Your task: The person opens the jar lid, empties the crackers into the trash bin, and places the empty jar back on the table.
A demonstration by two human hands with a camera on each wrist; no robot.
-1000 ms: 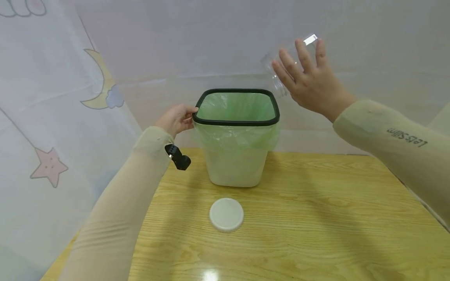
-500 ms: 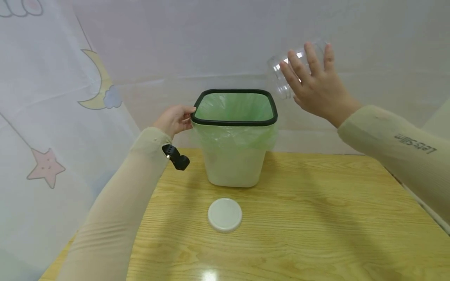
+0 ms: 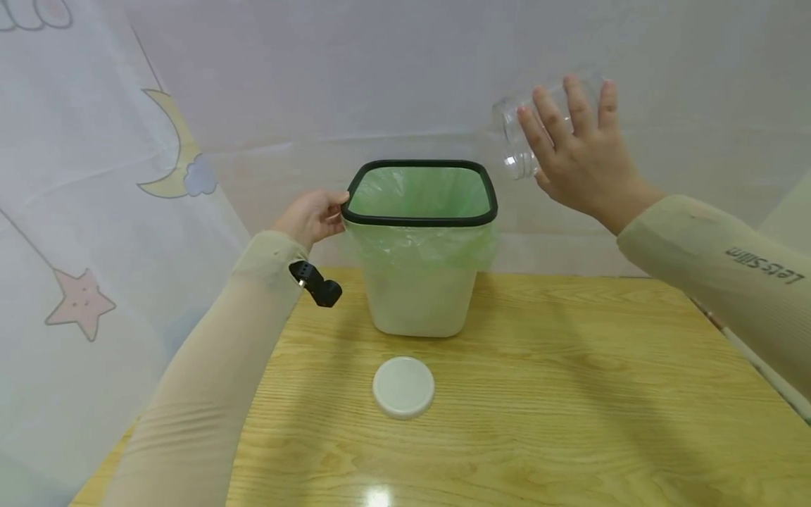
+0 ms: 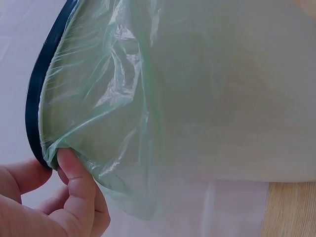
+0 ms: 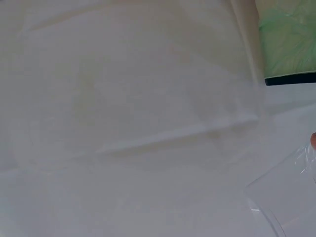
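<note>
A pale trash can (image 3: 418,299) with a black rim (image 3: 419,222) and a light green liner bag (image 3: 437,189) stands on the wooden table. At the rim's left corner my left hand (image 3: 313,215) pinches the rim and bag edge between thumb and fingers, as the left wrist view shows up close. My right hand (image 3: 578,151), raised to the right of the can, grips a clear jar (image 3: 514,134). The jar is tilted, its mouth pointing down and left, beside the rim and apart from it. Only a corner of the jar (image 5: 291,197) shows in the right wrist view.
A round white lid (image 3: 403,386) lies on the wooden table (image 3: 538,422) in front of the can. Behind the table hangs a pale cloth (image 3: 304,84) with a moon and a star printed on it. A black wrist camera (image 3: 319,285) juts from the left sleeve.
My right hand has moved right and slightly down with the jar, away from the can. The left hand keeps its hold on the rim, and the lid stays on the table.
</note>
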